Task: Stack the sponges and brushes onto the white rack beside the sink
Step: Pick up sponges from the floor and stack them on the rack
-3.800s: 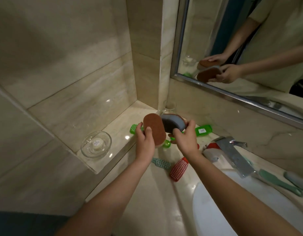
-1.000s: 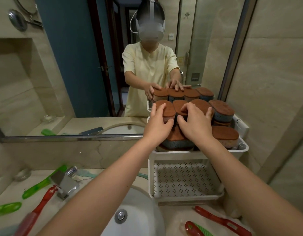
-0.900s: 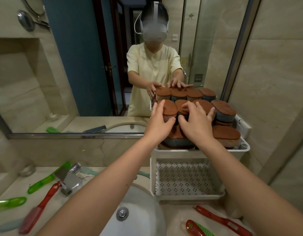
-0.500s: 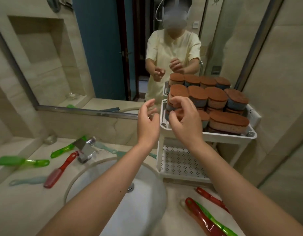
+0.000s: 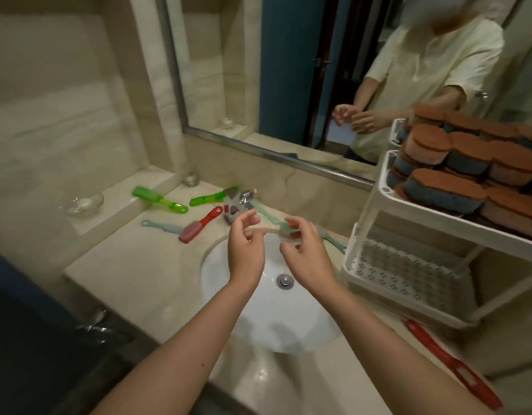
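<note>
The white rack (image 5: 378,187) stands right of the sink, its top tier full of brown-topped sponges (image 5: 444,190) in two layers; its perforated lower tier (image 5: 408,268) holds nothing. My left hand (image 5: 245,244) and my right hand (image 5: 306,253) hover over the sink basin, fingers loosely curled, holding nothing. Brushes lie on the counter to the left: a green brush (image 5: 160,200), a second green brush (image 5: 212,197), a red brush (image 5: 200,224) and a pale blue brush (image 5: 163,227). A teal brush (image 5: 270,218) lies behind my hands.
The white sink basin (image 5: 229,295) sits below my hands, with the chrome tap (image 5: 239,203) behind. A red brush (image 5: 453,362) lies on the counter at the front right. A glass soap dish (image 5: 85,203) rests on the left ledge. The mirror (image 5: 288,70) covers the wall behind.
My hands have let go of the sponges on the rack's top tier and drawn back left over the sink. The view has swung left and down.
</note>
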{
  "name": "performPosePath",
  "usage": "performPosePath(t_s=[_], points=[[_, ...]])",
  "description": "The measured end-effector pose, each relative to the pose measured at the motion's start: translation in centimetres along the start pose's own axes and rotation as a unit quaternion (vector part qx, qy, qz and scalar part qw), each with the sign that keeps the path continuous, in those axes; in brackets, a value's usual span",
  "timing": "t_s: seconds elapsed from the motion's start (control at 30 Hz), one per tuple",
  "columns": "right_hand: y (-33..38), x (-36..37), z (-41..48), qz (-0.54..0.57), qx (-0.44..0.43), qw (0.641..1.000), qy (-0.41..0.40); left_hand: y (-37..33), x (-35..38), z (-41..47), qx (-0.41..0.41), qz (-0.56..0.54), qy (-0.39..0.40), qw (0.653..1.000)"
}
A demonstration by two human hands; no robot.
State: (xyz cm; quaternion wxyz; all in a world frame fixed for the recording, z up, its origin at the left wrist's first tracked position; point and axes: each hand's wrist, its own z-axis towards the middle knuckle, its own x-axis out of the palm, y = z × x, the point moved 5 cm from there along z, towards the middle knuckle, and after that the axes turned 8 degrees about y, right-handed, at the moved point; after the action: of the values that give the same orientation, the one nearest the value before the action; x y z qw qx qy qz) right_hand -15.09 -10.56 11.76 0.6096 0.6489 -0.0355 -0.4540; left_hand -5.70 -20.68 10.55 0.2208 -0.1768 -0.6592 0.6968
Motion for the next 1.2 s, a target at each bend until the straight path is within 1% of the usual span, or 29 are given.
performPosePath(t_s=[0.17,0.27,0.4,0.63,0.93,1.07,1.2], points=[[2.3,7.4,-1.9,0.008,-0.006,0.997,0.073,1.7,-8.4,-3.0,-0.03,0.016,-0.071,0.997],[4.8,12.5,-4.1,0.01,-0.026,0.992,0.123,2.5,-14.1,-5.9,-0.041,0.016,-0.114,0.992],[8.7,19.3,-8.3,0.027,-0.052,0.979,0.196,3.4,-22.1,-10.8,-0.056,-0.002,-0.177,0.983],[14.2,29.7,-16.4,0.031,-0.092,0.95,0.296,5.6,-34.9,-20.7,-0.079,0.019,-0.275,0.958],[18.5,41.3,-27.0,0.013,-0.143,0.893,0.427,8.0,-45.8,-34.4,-0.117,0.035,-0.395,0.911],[20.4,45.4,-30.9,0.005,-0.158,0.858,0.488,8.9,-49.1,-39.4,-0.124,0.029,-0.458,0.88],[21.8,49.3,-34.3,-0.01,-0.174,0.817,0.55,10.4,-51.6,-43.6,-0.147,0.038,-0.5,0.853]])
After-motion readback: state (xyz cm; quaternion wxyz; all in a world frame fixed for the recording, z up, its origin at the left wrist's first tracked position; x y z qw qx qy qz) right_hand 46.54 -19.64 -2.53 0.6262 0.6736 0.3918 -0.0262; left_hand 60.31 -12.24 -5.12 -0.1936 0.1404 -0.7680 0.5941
